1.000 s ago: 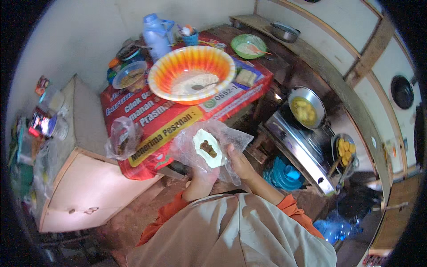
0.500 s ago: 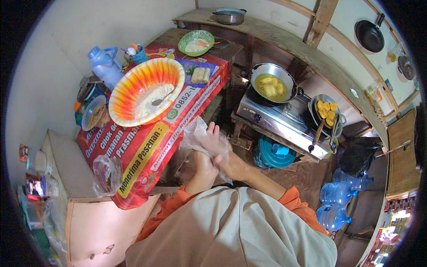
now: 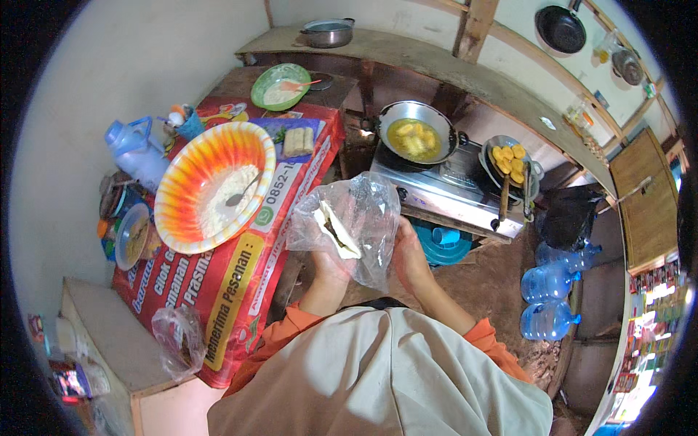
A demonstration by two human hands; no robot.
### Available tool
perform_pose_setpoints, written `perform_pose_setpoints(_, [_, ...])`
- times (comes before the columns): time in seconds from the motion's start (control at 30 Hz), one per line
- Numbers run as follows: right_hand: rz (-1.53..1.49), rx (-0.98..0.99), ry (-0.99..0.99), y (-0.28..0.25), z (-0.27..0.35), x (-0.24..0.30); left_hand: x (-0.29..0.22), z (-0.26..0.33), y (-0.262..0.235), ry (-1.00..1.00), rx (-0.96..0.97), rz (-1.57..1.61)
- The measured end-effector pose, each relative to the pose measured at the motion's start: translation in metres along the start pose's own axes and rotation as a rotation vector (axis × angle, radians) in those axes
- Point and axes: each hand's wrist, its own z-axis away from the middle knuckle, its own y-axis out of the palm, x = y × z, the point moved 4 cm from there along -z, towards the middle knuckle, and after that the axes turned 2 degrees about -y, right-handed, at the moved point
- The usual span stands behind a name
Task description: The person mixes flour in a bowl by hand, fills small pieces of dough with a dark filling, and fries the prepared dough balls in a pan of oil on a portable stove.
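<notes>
Clear tub (image 3: 118, 231) of brown contents, one, at nine o'clock from the folded dough piece, on the table (image 3: 182, 280) with red printed cover. Blue jug (image 3: 134, 154), handled, at ten o'clock. Clear plastic bag (image 3: 178, 341), dark matter within, at eight o'clock, by the table's near corner. Basin (image 3: 185, 171), orange and white, at ten o'clock, holding white flour (image 3: 225, 200) and a spoon. Green bowl (image 3: 273, 73), pale contents, orange utensil inside, at eleven o'clock. Pale rolls (image 3: 298, 142), side by side, at eleven o'clock, nearer. Left hand (image 3: 334, 270), at six o'clock, under the plastic sheet (image 3: 374, 200) and supporting it; its fingers are hidden, so how firmly they close cannot be told. Dough piece (image 3: 340, 232), white, dark filling showing along its gap, lying on the sheet at the dial's centre, above the left hand. Right hand (image 3: 411, 256), between three and four o'clock, apart from the left and at the sheet's edge; whether it pinches cannot be told. Wok (image 3: 396, 116) with pieces in yellow oil, at one o'clock, on a silver stove (image 3: 443, 190). Blue tub (image 3: 449, 254), at three o'clock, below the stove. Pan of golden pieces, at two o'clock. Blue bottles (image 3: 547, 321), at four o'clock, on the floor.
</notes>
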Motion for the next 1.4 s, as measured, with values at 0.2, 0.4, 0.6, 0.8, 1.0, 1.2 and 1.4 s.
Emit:
perform_pose_setpoints(0.2, [0.365,0.082,0.275,0.011,0.028,0.007,0.026,-0.014,-0.008,-0.148,-0.020,-0.128])
perform_pose_setpoints(0.4, [-0.090,-0.136,0.258,-0.003,0.027,0.014,0.059,-0.008,-0.006,-0.421,0.161,-0.211])
perform_pose_setpoints(0.6, [-0.248,-0.345,0.243,-0.001,0.023,0.031,0.086,-0.003,-0.008,-0.765,0.147,0.039])
perform_pose_setpoints(0.8, [-0.326,-0.335,0.071,-0.045,0.060,0.030,0.094,-0.003,0.018,-0.497,0.112,0.122])
perform_pose_setpoints(1.0, [0.690,-0.423,-0.217,-0.038,0.057,0.041,0.122,0.006,-0.001,-0.506,0.173,-0.095])
perform_pose_setpoints(1.2, [0.612,-0.701,-0.083,-0.089,0.078,0.025,0.125,0.012,0.004,-0.516,0.119,-0.142])
perform_pose_setpoints(1.4, [0.677,-0.506,0.015,-0.143,0.085,0.064,0.140,0.034,0.010,-0.938,0.181,-0.130])
